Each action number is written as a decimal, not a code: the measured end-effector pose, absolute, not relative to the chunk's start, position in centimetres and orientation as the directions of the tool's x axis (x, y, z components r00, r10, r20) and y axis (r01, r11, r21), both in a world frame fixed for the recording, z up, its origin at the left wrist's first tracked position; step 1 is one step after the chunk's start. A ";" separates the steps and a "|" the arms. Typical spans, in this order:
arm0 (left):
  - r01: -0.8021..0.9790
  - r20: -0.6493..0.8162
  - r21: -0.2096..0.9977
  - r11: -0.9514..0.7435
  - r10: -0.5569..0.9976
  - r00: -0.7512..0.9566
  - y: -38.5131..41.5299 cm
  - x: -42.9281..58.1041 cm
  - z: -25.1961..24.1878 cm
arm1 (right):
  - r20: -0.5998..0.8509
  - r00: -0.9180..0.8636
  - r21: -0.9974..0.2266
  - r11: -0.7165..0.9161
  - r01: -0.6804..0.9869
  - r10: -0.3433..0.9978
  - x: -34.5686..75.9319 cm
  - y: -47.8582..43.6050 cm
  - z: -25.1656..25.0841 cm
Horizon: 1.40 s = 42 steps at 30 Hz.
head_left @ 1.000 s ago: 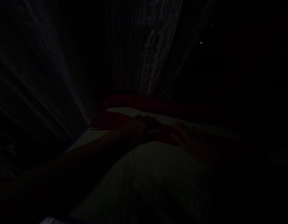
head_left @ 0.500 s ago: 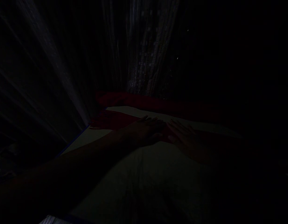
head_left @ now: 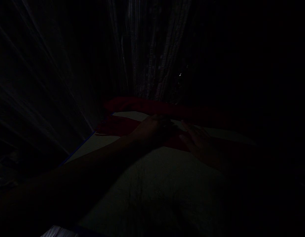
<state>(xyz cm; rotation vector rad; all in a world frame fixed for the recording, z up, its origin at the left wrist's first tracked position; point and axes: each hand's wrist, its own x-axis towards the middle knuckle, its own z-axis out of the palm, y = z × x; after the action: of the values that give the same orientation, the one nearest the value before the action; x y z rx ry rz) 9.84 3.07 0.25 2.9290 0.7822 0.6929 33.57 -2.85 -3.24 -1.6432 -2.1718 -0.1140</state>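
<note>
The view is very dark. A strip of red cloth [head_left: 118,125] lies across a pale flat surface [head_left: 152,184] with a blue edge. My left hand [head_left: 154,126] is over the strip near the middle, its back up; its fingertips fade into the dark, so whether they grip cloth is unclear. Just to the right, my right hand [head_left: 198,141] rests on or just above the same strip, fingers stretched out and apart, holding nothing that I can make out.
A bunched roll of darker red cloth [head_left: 142,104] runs along the far side. Long hanging strands [head_left: 135,49] stand behind it. Grey folded drapery [head_left: 51,75] hangs at the left. The right side is too dark to make out.
My left hand has moved slightly up and away, and its fingers show less clearly. My right hand has shifted a little right, with its fingers raised somewhat.
</note>
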 end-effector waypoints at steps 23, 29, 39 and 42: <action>0.557 0.110 0.172 -0.813 0.578 0.809 2.2 9.6 0.0 | 0.215 -0.362 -0.013 0.373 0.928 0.907 34.4 -3.1 -4.1; 0.550 0.160 0.187 -0.814 0.578 0.801 2.0 9.6 0.6 | 0.200 -0.331 -0.057 0.349 0.936 0.922 35.5 -2.8 -4.6; 0.572 0.229 0.209 -0.793 0.609 0.760 2.0 9.7 1.0 | 0.237 -0.258 -0.156 0.298 0.942 0.937 35.2 -3.0 -3.9; 0.557 0.211 0.216 -0.802 0.595 0.776 1.9 9.8 0.8 | 0.248 -0.290 -0.148 0.332 0.932 0.924 34.8 -3.1 -3.8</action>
<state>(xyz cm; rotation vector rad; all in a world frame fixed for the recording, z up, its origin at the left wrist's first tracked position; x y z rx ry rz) 9.81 1.91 0.80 2.8258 0.9215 0.4070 34.81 -3.10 -3.79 -1.6647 -2.3124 -0.0357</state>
